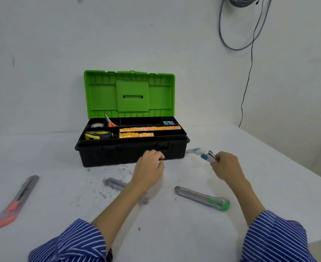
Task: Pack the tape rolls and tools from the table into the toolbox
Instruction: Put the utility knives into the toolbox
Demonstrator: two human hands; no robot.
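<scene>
Blue-and-white, a small utility knife [208,157] is pinched in the curled fingers of the right hand [226,167] at centre right, its tip projecting to the upper left just beside the lower right corner of the black toolbox [129,154]. At centre, the left hand [149,167] is held loosely curled and empty before the toolbox front. No writing can be read on the orange-labelled rolls [149,128] in the tray.

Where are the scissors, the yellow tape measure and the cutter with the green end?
scissors [112,124]: head view, orange handles.
yellow tape measure [97,135]: head view, its case.
green-ended cutter [219,204]: head view, green end.
</scene>
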